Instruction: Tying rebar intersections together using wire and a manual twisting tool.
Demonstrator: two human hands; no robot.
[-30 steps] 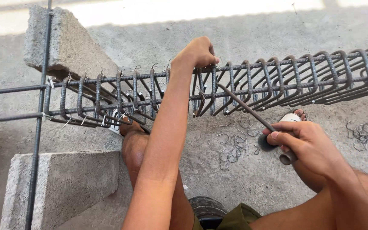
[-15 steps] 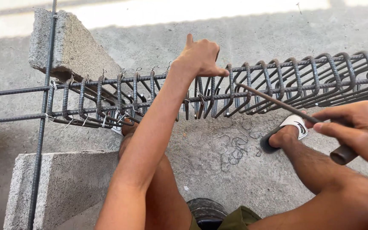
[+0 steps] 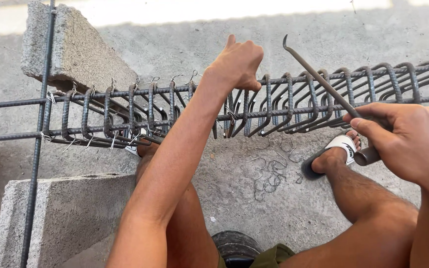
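1. Left hand (image 3: pixel 237 62) reaches over the far side of the rebar cage (image 3: pixel 274 101), fingers curled shut on the top far bar. To my eye that grip steadies the cage where the stirrups crowd together.

2. Right hand (image 3: pixel 405 139) is on the near right, fingers wrapped tight round the handle of a tying hook (image 3: pixel 323 84). The thin shaft slants up and left across the cage, its bent tip poking clear above the bars, not touching any wire just now.

3. The cage runs left to right across the whole view, raised off the concrete floor (image 3: pixel 323 39). It sits high enough, I'd say, for the hands to work around it.

4. Concrete blocks: two. One (image 3: pixel 75 49) lies tilted at the far left, under the cage; one (image 3: pixel 60 213) lies near left.

5. Long bars in the cage: four that I can make out on the left part. One more loose rebar (image 3: pixel 38 149) crosses them, running near to far on the left.

6. Stirrups: eight or so on the left stretch stand upright with wire ties twisted on top; right of the left hand they lean and bunch, too many to count surely.

7. Loose tie wires (image 3: pixel 269 173) lie scattered on the floor under the cage, within easy reach; too tangled to count.

8. One foot in a white sandal (image 3: pixel 341 146) rests below the right hand; the other foot is mostly hidden behind the left arm.
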